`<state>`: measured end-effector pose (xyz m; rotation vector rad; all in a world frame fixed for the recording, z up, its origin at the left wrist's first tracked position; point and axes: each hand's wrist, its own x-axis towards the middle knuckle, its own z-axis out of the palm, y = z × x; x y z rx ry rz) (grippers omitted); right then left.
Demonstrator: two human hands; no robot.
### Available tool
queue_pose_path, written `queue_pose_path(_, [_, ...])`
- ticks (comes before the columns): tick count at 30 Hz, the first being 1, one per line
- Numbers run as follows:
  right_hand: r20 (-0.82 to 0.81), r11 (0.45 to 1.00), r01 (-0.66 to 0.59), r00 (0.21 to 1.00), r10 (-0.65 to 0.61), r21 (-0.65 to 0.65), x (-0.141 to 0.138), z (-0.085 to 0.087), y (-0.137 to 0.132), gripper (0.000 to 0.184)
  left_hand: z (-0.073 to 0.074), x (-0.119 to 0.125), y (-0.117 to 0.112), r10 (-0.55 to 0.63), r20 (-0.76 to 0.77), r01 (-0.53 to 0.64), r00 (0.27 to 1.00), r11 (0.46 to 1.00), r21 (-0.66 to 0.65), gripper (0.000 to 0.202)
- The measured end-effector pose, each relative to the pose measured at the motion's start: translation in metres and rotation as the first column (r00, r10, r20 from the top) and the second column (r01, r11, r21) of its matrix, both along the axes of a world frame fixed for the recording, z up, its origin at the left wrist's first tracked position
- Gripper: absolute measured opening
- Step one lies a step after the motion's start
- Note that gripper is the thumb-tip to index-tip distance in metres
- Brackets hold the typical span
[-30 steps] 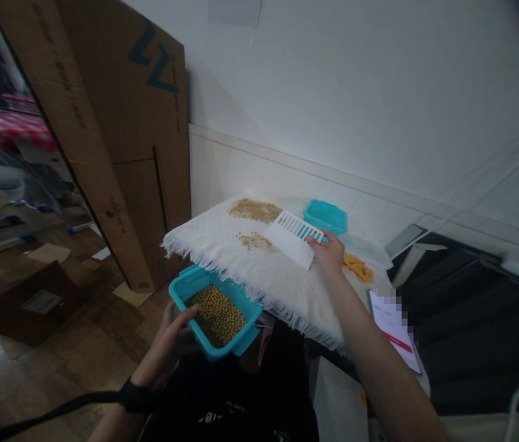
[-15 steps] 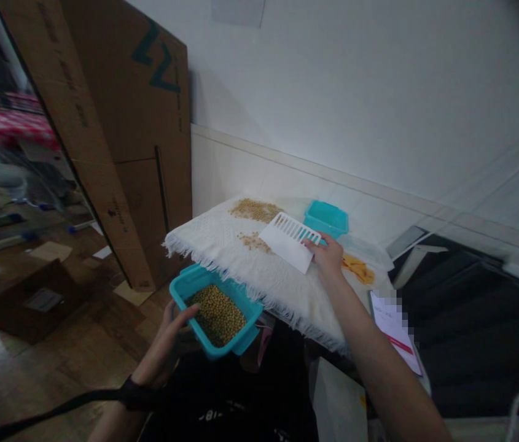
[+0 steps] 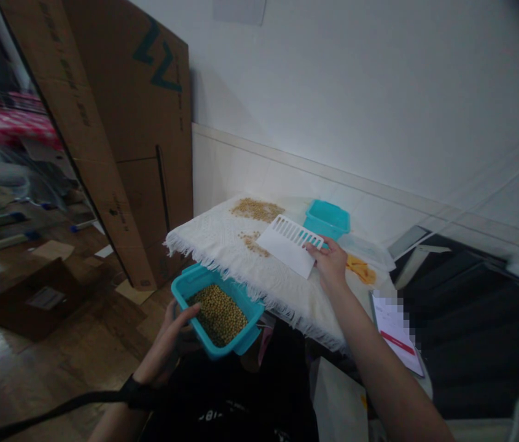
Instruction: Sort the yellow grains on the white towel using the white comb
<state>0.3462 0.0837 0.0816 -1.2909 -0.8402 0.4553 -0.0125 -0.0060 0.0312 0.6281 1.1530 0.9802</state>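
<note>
In the head view, the left hand (image 3: 174,331) is gripping a teal tub (image 3: 215,313) of beans, its fingers curled over the near rim, holding it just below the fringed edge of the white cloth (image 3: 236,273) covering the tabletop. The right hand (image 3: 330,264) is pinching a white slotted scraper (image 3: 289,245), which is lying on the cloth just beside a small bean pile (image 3: 252,240).

Setting: home-like storage corner. Tall cardboard boxes (image 3: 116,123) lean against a bare white wall (image 3: 355,92); wood-pattern floor (image 3: 10,368); fringed cloth (image 3: 222,242) over a small table.
</note>
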Motion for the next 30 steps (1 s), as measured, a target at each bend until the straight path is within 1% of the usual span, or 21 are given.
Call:
queue_pose_path(6, [-0.023, 1.0, -0.014, 1.0, 0.015, 0.007, 0.002, -0.001, -0.009, 0.066, 0.002, 0.001, -0.001, -0.013, 0.007, 0.013, 1.0, 1.0, 0.005, 0.072])
queue_pose_path(12, [0.0, 1.0, -0.025, 1.0, 0.025, 0.0, 0.006, -0.006, -0.015, 0.063, -0.002, 0.0, -0.001, -0.02, -0.012, 0.02, 1.0, 1.0, 0.014, 0.071])
queue_pose_path(17, [0.018, 1.0, -0.002, 1.0, 0.002, 0.027, 0.008, -0.003, -0.023, 0.061, -0.001, -0.002, -0.002, -0.032, 0.003, 0.032, 0.999, 0.999, 0.017, 0.073])
queue_pose_path(20, [0.048, 1.0, -0.007, 0.999, 0.006, 0.009, 0.008, -0.002, -0.029, 0.058, -0.002, -0.002, -0.002, -0.037, 0.0, 0.037, 0.999, 0.999, 0.018, 0.074])
queue_pose_path(22, [0.039, 1.0, -0.018, 0.999, 0.018, -0.002, 0.007, -0.002, -0.032, 0.057, -0.002, -0.001, -0.001, -0.034, -0.002, 0.034, 0.999, 0.999, 0.021, 0.074])
queue_pose_path(26, [-0.013, 1.0, -0.024, 1.0, 0.025, 0.018, 0.004, -0.002, -0.035, 0.058, -0.003, -0.001, -0.001, -0.04, 0.009, 0.04, 0.999, 0.999, 0.019, 0.075])
queue_pose_path(30, [0.002, 1.0, -0.016, 1.0, 0.015, 0.015, 0.004, -0.001, -0.039, 0.058, -0.003, -0.001, -0.001, -0.051, 0.016, 0.05, 0.999, 0.998, 0.031, 0.076])
